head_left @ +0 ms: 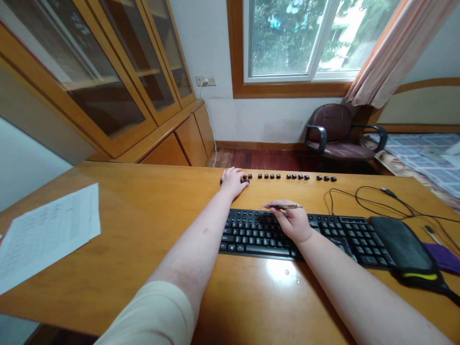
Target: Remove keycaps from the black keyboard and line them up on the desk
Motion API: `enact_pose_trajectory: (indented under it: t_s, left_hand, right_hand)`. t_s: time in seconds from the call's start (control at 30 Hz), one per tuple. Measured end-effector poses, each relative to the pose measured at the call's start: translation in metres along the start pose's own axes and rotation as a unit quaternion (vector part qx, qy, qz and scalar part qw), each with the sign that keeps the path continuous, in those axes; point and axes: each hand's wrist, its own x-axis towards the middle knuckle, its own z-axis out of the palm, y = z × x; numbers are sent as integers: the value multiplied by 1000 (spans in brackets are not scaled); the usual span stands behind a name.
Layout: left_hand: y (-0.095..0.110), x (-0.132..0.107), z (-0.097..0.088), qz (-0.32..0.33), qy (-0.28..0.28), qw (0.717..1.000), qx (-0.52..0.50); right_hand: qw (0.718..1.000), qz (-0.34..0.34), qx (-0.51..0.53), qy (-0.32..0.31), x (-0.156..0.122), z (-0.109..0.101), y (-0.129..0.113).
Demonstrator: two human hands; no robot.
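My left hand [233,183] is at the far edge of the desk, at the left end of a row of black keycaps [272,176]. Its thumb and fingers close around a small black keycap [245,180], partly covered by the hand. Over the middle of a black keyboard [266,233], my right hand [293,224] grips a slim, dark, pen-like tool [285,206] that lies nearly level. Thin wire-like ends show at the tool's left tip, though its exact kind is unclear. My right hand and forearm hide part of the keyboard.
Printed sheets [53,235] lie on the desk's left side. Right of the keyboard are a black padded case [402,244], a purple cloth [443,258] and a loose black cable [377,203]. Beyond the desk stand a glass-door cabinet [151,117] and an armchair [334,132].
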Motion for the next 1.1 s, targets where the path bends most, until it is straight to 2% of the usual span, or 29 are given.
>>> enact_pose_trajectory:
  t_s: [0.7,1.1]
  left_hand:
    - [1,1,1,-7,1,1000,-7]
    - [3,1,0,-27,-17,999,16]
  right_hand:
    - [1000,1,6,6,-1,0,0]
    - [1000,-5,4,5,0,1,0]
